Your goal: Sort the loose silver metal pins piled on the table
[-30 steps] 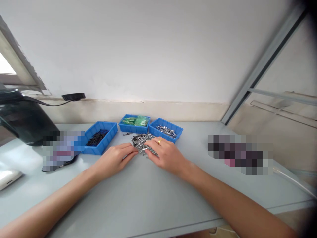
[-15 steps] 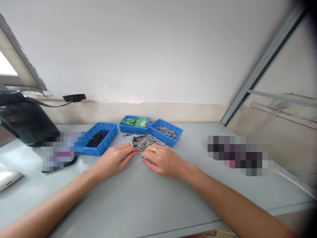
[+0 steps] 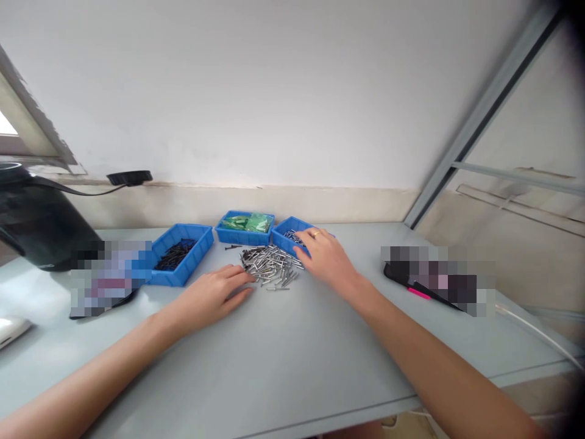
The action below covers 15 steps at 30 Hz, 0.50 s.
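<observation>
A loose pile of silver nails (image 3: 269, 268) lies on the grey table (image 3: 274, 360). My left hand (image 3: 212, 296) rests flat on the table just left of the pile, fingers stretched out, fingertips near its edge. My right hand (image 3: 324, 256), with a ring on one finger, hovers palm down over the right blue tray (image 3: 280, 236), which holds more silver nails. Its fingers are bent together and whatever they hold is hidden.
A middle blue tray (image 3: 228, 235) holds green packets (image 3: 250, 222). A left blue tray (image 3: 197, 251) holds black screws (image 3: 173, 256). A black vessel (image 3: 36, 225) stands far left. Blurred flat items lie at the left (image 3: 107, 277) and right (image 3: 439, 277). A wall is close behind.
My right hand has left the near side of the nail pile and moved back and right, over the right tray. The left hand has stayed in place.
</observation>
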Each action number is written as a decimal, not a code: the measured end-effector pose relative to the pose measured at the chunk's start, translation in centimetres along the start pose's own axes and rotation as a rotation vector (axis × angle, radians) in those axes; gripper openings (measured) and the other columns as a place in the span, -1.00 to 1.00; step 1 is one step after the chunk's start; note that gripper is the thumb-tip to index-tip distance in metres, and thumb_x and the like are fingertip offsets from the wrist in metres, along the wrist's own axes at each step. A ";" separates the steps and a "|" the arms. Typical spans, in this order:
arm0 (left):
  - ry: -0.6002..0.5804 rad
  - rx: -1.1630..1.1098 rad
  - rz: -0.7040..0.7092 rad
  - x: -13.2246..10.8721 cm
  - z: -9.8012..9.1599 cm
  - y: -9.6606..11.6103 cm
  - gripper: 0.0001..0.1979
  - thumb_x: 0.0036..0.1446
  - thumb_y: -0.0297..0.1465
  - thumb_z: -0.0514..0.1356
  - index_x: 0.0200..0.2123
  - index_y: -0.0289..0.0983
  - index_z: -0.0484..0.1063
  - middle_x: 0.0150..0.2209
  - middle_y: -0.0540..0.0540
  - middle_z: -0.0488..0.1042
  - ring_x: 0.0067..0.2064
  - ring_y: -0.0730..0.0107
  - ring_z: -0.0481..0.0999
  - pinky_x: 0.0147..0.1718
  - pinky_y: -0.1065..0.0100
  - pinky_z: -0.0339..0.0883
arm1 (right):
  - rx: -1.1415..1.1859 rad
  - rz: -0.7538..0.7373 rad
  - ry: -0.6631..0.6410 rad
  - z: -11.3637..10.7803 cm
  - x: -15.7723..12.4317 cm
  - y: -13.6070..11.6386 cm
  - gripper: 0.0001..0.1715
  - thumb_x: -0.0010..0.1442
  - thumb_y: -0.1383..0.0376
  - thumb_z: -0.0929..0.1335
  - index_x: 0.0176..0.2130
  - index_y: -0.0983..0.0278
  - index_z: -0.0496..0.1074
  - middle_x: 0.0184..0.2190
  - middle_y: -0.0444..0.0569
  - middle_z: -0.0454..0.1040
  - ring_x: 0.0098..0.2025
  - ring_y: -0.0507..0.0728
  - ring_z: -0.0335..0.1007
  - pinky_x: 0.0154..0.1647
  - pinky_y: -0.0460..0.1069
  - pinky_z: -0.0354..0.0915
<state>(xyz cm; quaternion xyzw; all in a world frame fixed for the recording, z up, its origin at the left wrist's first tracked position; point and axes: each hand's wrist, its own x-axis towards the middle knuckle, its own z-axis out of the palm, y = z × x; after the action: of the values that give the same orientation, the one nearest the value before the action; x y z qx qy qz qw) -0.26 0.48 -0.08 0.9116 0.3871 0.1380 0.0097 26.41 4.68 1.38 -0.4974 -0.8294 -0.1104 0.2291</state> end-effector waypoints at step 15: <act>-0.085 -0.019 0.009 -0.1 0.5 -0.8 -0.74 0.34 -0.34 -0.01 -0.07 -0.19 0.45 -0.18 -0.09 0.48 -0.13 0.26 0.49 -0.16 0.30 0.34 | 0.078 -0.402 -0.285 0.3 -1.8 -3.7 -0.84 0.31 0.32 0.28 -0.27 0.32 0.43 -0.29 -0.02 0.47 -0.20 0.10 0.36 -0.18 -0.03 0.24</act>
<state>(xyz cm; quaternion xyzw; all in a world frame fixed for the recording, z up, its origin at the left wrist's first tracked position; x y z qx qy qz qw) -0.71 1.02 -0.67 0.9182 0.3811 0.1026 0.0342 23.85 1.64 0.36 -0.3239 -0.9392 -0.0503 0.1024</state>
